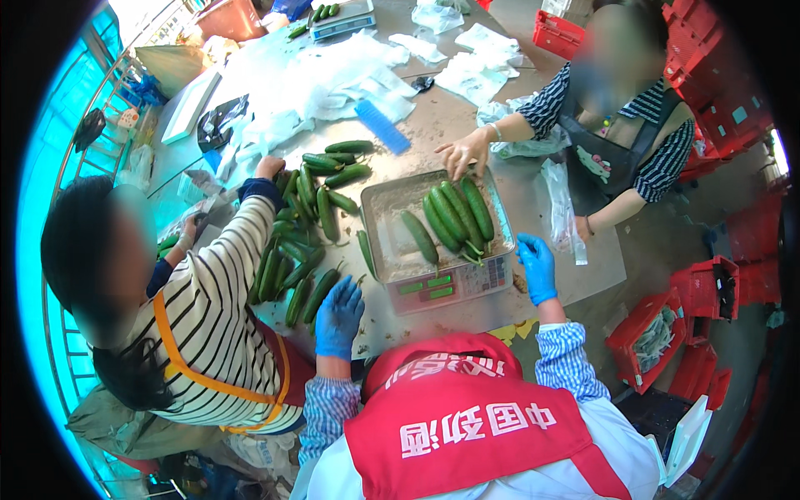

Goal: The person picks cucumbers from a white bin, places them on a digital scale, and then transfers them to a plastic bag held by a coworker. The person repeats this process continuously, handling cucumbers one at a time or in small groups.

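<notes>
My left hand, in a blue glove, hovers by the front of the cucumber pile with its fingers loosely bent and nothing visible in them. At the right front corner of the digital scale, my blue-gloved right hand is also without a visible load, fingers slightly curled. Several cucumbers lie side by side on the scale's metal pan, and one cucumber rests apart to their left. Another cucumber leans against the pan's left outer edge. The scale's display is lit.
On the left, a co-worker in a striped top reaches into the pile. Opposite right, another person's hand is above the pan's far edge, near a plastic bag. White bags cover the far table; red crates stand right.
</notes>
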Demonstrator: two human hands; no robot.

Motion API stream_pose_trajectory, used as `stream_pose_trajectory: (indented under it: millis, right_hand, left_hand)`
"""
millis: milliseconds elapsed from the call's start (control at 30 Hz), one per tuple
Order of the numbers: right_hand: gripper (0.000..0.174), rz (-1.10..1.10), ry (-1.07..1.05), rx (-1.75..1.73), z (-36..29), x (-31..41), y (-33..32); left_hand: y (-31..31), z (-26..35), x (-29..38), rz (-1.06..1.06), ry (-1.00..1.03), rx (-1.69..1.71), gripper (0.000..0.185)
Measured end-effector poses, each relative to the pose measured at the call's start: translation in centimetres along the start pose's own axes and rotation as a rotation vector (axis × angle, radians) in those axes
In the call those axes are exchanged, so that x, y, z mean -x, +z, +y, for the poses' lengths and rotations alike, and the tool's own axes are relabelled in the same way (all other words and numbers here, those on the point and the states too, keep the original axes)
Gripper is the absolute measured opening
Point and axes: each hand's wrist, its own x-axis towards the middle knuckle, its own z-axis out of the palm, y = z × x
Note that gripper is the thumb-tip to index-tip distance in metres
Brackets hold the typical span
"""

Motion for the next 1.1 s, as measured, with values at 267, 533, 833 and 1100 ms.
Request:
stream_pose_trajectory:
  millis: [267, 533, 833, 1100]
  right_hand:
    - [0.035, -0.214, -0.134, 0.043, -1.2, -5.6, 6.1]
    - [0.046, 0.08, -0.112, 0.169, 0.5, -10.7, 4.6]
    - [0.036, -0.039, -0.214, 0.497, -2.5, -10.2, 6.9]
    - [0.03, -0.03, -0.203, 0.295, -4.3, -10.6, 7.5]
  left_hand:
    - [6.7, 0.7, -4.1, -0.064, -0.05, 0.123, 0.03]
    - [9.3, -2.7, -10.6, 0.08, -0.136, -0.068, 0.041]
    - [10.4, -4.4, -13.8, 0.119, -0.17, -0.066, 0.03]
    - [10.2, -2.4, -12.9, 0.102, -0.205, 0.08, 0.024]
